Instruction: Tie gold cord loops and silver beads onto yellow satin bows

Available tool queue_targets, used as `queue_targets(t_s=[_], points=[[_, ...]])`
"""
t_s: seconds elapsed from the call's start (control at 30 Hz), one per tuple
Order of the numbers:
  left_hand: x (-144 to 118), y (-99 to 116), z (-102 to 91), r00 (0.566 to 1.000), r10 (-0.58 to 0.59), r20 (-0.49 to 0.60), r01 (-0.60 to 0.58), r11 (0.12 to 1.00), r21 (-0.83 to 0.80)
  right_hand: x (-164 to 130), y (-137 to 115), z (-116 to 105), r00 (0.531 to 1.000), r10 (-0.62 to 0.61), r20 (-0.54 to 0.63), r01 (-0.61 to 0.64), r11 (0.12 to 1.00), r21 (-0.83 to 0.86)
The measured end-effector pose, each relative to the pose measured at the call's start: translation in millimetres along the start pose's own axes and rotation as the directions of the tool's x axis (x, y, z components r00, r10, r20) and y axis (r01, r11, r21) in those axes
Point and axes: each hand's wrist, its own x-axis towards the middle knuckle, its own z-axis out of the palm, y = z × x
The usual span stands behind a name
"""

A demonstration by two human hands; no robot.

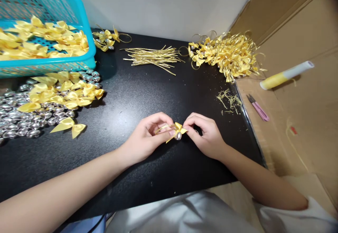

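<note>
Two hands meeting mid-table over one small yellow bow [177, 130]. Left hand [148, 139] curled, pinching bow plus a gold wire loop [164, 127] between thumb and fingertips. Right hand [207, 136] clenched on the bow's other wing, fingertips tight against it. Silver bead [178, 136] hanging just under the bow's knot, between both hands. Bow held just above the black table [148, 95], not resting on it.

Progress, judged from piles: large heap of finished wired bows [228, 55] far ahead and right of right hand, so plenty done. Few more wired ones [107, 39] far ahead of left hand. Still left: loose plain bows [66, 93] well left of left hand, lying on silver beads [16, 116]; more bows in blue basket [88, 46] beyond those. Bundle of cut gold wires [153, 57] straight ahead, unused. Likely well short of complete.

Wire trimmings [229, 100] ahead-right of right hand. Pink snips [258, 108] and yellow-white tube [286, 74] further right on cardboard [311, 120], untouched.
</note>
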Motion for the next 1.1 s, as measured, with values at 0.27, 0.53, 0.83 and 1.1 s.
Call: queue_targets(t_s=[0.27,0.53,0.83,1.1], points=[[-0.5,-1.4,-2.9,0.999,-0.003,0.041,0.003,1.000,0.005,-0.4,0.6,-0.5,1.000,-0.008,0.014,0.008,1.000,0.008],[-0.1,0.2,-3.5,0.997,-0.037,0.063,0.036,0.999,0.009,-1.5,0.3,1.5,0.999,0.030,0.021,-0.032,0.995,0.094],[-0.1,-0.7,-0.1,0.999,-0.024,0.022,0.026,0.998,-0.057,-2.3,0.7,4.5,0.995,0.102,0.021,-0.104,0.981,0.162],[0.3,-7.0,-4.0,0.999,0.029,0.036,-0.027,0.999,-0.033,-1.1,1.4,2.6,0.987,0.155,0.043,-0.160,0.973,0.166]])
